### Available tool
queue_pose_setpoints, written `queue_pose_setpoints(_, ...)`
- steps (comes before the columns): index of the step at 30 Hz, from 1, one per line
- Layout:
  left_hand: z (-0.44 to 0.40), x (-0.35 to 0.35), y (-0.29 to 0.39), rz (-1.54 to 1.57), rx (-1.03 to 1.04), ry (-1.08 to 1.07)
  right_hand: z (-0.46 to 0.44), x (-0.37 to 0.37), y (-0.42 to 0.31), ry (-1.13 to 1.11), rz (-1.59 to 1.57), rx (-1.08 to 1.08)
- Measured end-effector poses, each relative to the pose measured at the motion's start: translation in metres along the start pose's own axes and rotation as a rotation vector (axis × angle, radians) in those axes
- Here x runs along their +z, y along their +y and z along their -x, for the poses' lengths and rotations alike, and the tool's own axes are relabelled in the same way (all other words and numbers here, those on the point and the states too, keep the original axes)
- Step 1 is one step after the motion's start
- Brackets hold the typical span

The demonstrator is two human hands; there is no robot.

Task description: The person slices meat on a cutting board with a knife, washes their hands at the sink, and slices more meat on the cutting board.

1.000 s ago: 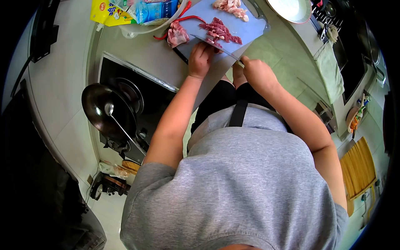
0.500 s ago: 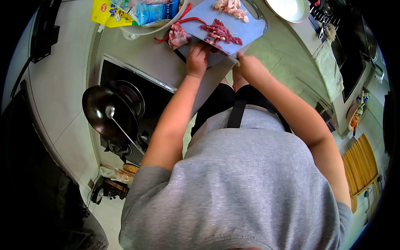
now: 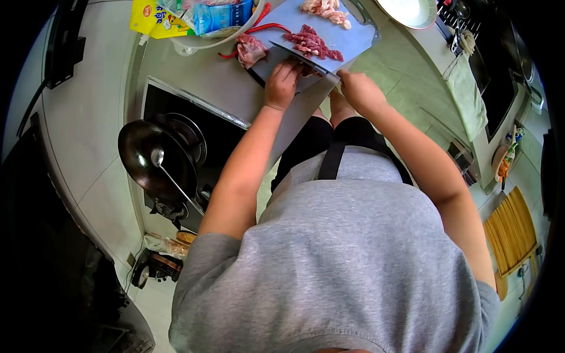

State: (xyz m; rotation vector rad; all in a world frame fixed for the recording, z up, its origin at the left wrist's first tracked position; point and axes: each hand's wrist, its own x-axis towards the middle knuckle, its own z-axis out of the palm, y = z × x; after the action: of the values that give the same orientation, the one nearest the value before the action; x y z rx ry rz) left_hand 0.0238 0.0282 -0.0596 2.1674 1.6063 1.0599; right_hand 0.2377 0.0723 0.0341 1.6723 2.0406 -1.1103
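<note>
My right hand [image 3: 361, 93] is closed round the handle of a kitchen knife [image 3: 301, 57]. The blade points left across the near part of a light blue cutting board [image 3: 353, 48]. My left hand [image 3: 282, 86] is closed, its curled fingers pressing a piece of red meat [image 3: 307, 71] against the board beside the blade. Fingers and knife hide most of that piece. Just beyond the blade lies a pile of sliced red meat [image 3: 312, 42]. Pale, fatty pieces [image 3: 325, 12] sit at the board's far end. A larger chunk of meat [image 3: 251, 50] rests at its left edge, by red chillies [image 3: 268, 26].
Left of the board stands a plastic tub [image 3: 226, 41] with packets, beside a yellow bag [image 3: 147, 20]. A wok [image 3: 138, 173] with a metal ladle [image 3: 170, 179] is on the stove at my left. A white bowl [image 3: 407, 12] stands on the right counter.
The knife has lifted and tilted so that its blade shows broadside, with its tip further from my left fingers. My right hand has shifted slightly right. My left hand stays nearly in place.
</note>
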Motion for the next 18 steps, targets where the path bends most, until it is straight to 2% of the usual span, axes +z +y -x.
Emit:
queue_pose_setpoints(3, 0.006, -0.003, 0.0, 0.014, 0.008, 0.009, 0.015, -0.02, -0.004, 0.08, -0.065, -0.045)
queue_pose_setpoints(7, 0.007, -0.007, 0.001, 0.037, 0.013, 0.035, 0.021, -0.019, -0.008, 0.076, -0.026, -0.039)
queue_pose_setpoints(10, 0.006, -0.005, 0.001, 0.09, -0.034, 0.071, 0.034, -0.02, -0.014, 0.061, -0.043, -0.055)
queue_pose_setpoints(12, 0.005, -0.002, -0.002, 0.064, -0.028, 0.104, 0.039, -0.021, -0.016, -0.024, -0.027, -0.041)
queue_pose_setpoints(18, 0.009, 0.003, -0.004, 0.02, -0.042, 0.086, 0.045, -0.015, -0.012, -0.073, 0.002, -0.053)
